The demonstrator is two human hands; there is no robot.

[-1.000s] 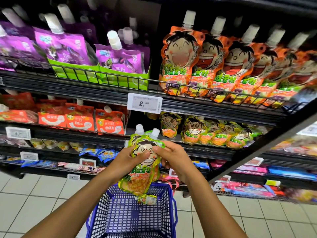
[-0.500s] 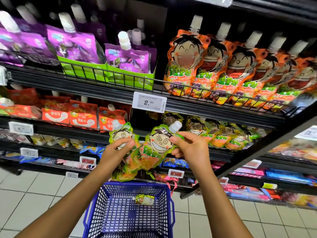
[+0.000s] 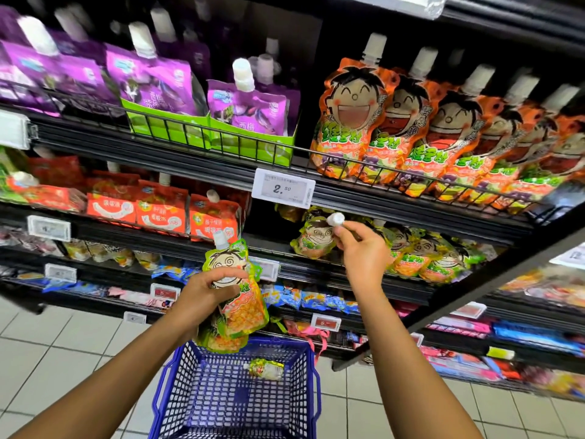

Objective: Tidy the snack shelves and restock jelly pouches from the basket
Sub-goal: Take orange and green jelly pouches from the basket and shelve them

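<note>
Right fingers (image 3: 343, 236) pinched green pouch (image 3: 313, 239) by cap only, mid-frame shelf; could swing, topple row. Left hand (image 3: 205, 293) clamped spare pouches (image 3: 237, 299); lower one could slip.

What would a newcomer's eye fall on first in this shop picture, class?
Most striking is the row of orange cartoon-face jelly pouches on the upper right shelf, beside purple spouted pouches on the left. In the middle, the right hand pinches a green cartoon pouch by its white cap at the lower shelf, while the left hand grips more green pouches above a blue plastic basket.
</note>
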